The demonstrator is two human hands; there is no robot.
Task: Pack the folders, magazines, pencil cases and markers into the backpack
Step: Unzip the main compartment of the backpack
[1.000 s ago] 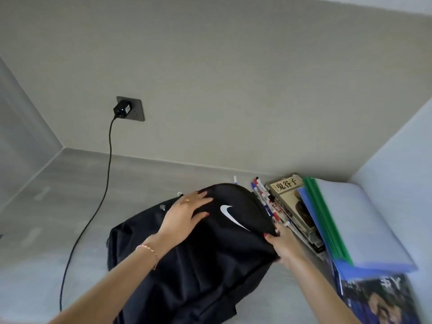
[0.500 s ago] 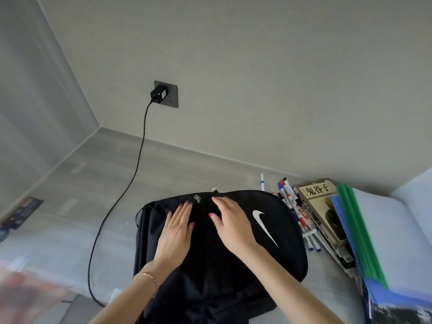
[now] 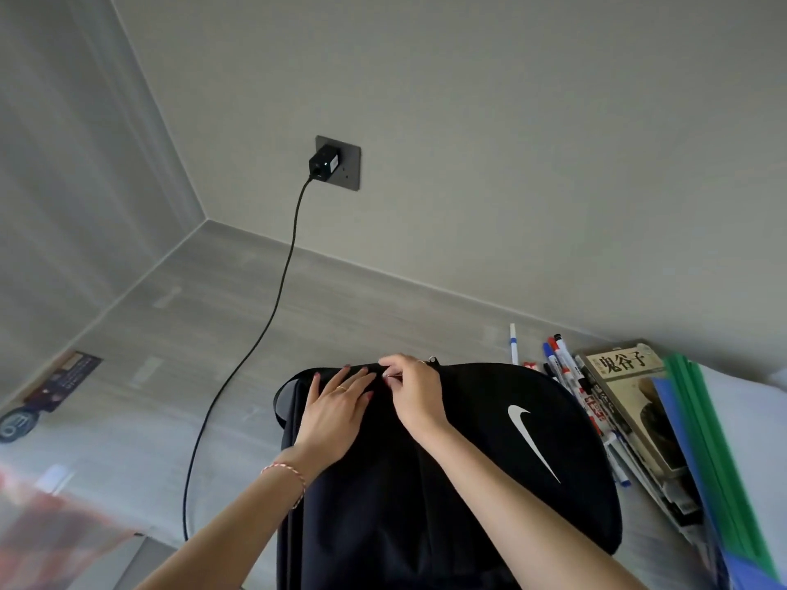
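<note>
Pinching what appears to be a zip pull at the top seam, the right hand (image 3: 411,387) grips it while the left hand (image 3: 336,408) lies flat, fingers straight, just beside the pinch, pressing the black backpack (image 3: 489,474). Risk: fabric bunches and the zip snags. Markers (image 3: 566,368) and folders (image 3: 707,453) wait unpacked right of the grip.
</note>
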